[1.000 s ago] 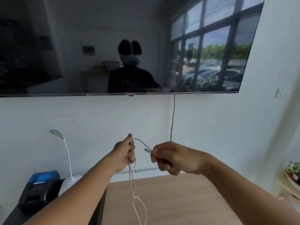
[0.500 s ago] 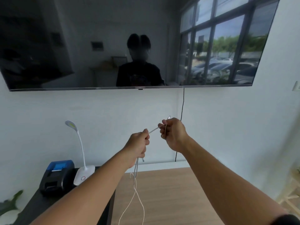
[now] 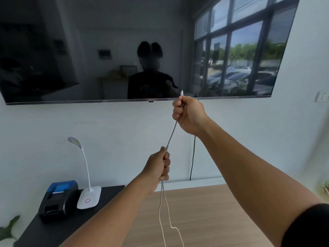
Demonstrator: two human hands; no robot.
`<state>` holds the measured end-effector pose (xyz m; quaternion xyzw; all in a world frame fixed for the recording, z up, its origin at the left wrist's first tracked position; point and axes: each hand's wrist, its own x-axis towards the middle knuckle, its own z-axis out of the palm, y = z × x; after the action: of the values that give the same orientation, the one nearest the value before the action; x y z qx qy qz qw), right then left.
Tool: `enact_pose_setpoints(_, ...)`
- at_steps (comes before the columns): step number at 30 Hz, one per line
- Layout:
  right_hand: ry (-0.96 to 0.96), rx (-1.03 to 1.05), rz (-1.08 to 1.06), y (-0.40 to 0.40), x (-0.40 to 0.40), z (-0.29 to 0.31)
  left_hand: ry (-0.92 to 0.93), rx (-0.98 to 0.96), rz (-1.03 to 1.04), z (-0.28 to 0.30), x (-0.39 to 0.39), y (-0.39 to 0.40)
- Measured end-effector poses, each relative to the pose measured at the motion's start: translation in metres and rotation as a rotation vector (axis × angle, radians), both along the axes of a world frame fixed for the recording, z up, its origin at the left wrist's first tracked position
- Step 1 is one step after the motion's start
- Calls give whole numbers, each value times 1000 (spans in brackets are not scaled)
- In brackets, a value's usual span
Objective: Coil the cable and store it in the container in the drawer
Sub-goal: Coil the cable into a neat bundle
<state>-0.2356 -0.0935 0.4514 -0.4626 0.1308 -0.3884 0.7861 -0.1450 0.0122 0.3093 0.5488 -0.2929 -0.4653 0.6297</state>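
Hanging in two strands from the fisted left hand (image 3: 159, 166), the white cable (image 3: 171, 135) trails toward 6 o'clock and leaves the frame over the wooden surface (image 3: 213, 211). Above that fist it runs taut, its long axis slanting up toward 1 o'clock to the right hand (image 3: 188, 114), which is closed around it near the end. The plug tip (image 3: 181, 92) pokes out above the right fist, pointing to 12 o'clock. Both hands grip the cable, held apart. At 8 o'clock, a black printer (image 3: 57, 198) and a white desk lamp (image 3: 88, 191) stand on a dark surface (image 3: 35, 232). Farthest, a wall-mounted screen (image 3: 89, 50) fills the top.
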Motion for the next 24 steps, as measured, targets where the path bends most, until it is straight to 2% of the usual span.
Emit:
enact_pose_setpoints(3, 40, -148, 140, 22, -18, 3, -3, 6, 9, 7, 3, -2)
enact_pose_setpoints(6, 229, -357, 348, 54, -34, -23, -19, -24, 22, 23, 19, -8)
enact_pose_setpoints(9, 508, -665, 428, 77, -42, -61, -197, 44, -54, 45, 36, -11)
enact_pose_setpoints(12, 752, -806, 350, 72, -47, -91, -438, 187, -127, 58, 45, -9)
enact_pose_setpoints(15, 891, -826, 254, 54, -47, -111, -621, 263, -146, 60, 49, -6)
enact_pose_setpoints(20, 971, -710, 187, 14, -42, -131, -652, 237, -65, 62, 46, -1)
enact_pose_setpoints(22, 906, -566, 120, -5, -39, -133, -643, 204, -39, 60, 42, 2)
enact_pose_setpoints(24, 726, -337, -8, -25, -38, -128, -613, 168, -26, 55, 38, 7)
